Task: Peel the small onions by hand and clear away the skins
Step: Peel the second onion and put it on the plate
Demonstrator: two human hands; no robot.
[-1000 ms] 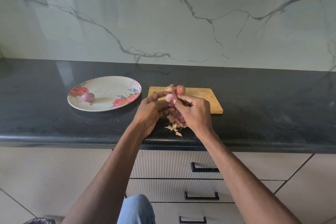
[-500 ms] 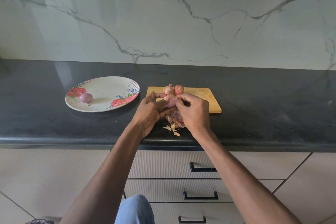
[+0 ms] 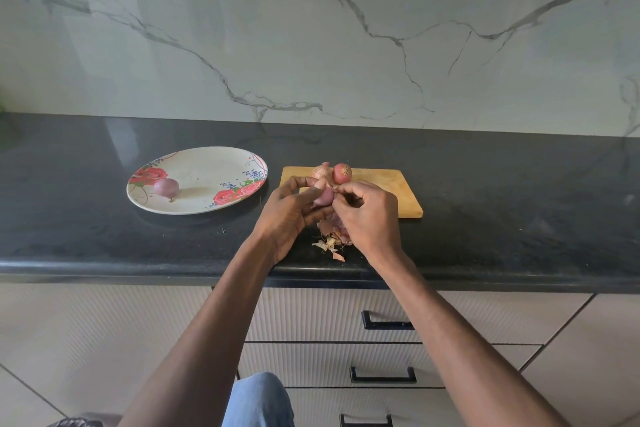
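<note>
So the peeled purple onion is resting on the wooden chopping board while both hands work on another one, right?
Not quite. The head view shows the peeled purple onion lying on the white floral plate, not the wooden chopping board. Both hands, left and right, do work on another small onion.

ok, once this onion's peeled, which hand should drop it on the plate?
Left, likely. The left hand already grips the onion, and the plate lies on its side. The right hand only pinches at the skin and would have to cross over.
</note>
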